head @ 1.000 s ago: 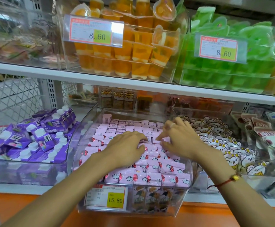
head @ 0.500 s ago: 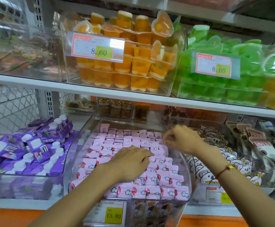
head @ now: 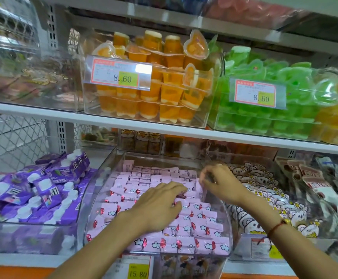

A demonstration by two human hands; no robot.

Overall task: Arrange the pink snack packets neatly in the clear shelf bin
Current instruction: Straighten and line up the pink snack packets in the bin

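Clear shelf bin (head: 227, 218), lower shelf, centre: held pink snack packets (head: 200, 220) in rows, filling it to the front wall. Left hand (head: 160, 208) lay flat, fingers spread, pressing on the middle packets. Right hand (head: 220, 183) pinched one upright packet (head: 200, 190) at the bin's right side.

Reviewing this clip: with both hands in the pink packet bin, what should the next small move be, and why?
Probably lower the right hand and tuck the upright packet at its fingertips flat into the row by the bin's right wall. It stands on edge while the surrounding pink packets lie flat, and the left hand already rests on the neighbouring rows, steadying them.
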